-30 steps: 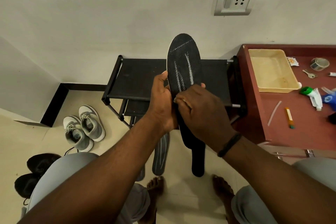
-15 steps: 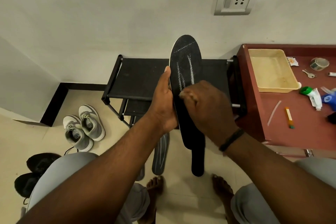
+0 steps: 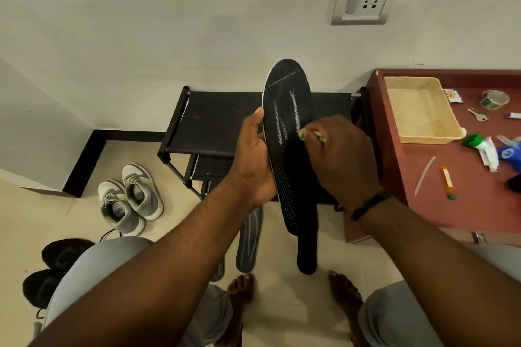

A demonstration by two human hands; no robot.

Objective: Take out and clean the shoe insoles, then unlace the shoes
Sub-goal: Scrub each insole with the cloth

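My left hand (image 3: 253, 160) grips a black insole (image 3: 284, 121) by its left edge and holds it upright in front of me; the insole has white zigzag stitching. My right hand (image 3: 341, 155) is closed around a small pale wad (image 3: 308, 134), cloth or brush I cannot tell, pressed against the insole's right side. A second black insole (image 3: 307, 251) lies on the floor below. Two grey insoles (image 3: 249, 239) lie on the floor beside it, one partly hidden by my arm. Grey-and-white sneakers (image 3: 129, 197) stand at left, black shoes (image 3: 56, 265) at lower left.
A black shoe rack (image 3: 211, 121) stands against the wall behind the insole. At right a red-brown table (image 3: 465, 191) carries a cream tray (image 3: 394, 110), tape, keys, a tube and small items. My bare feet (image 3: 239, 293) rest on the tiled floor.
My right hand has slid from the insole's middle up and over to its right side, showing the pale wad in its fingers. The left hand keeps hold of the insole.
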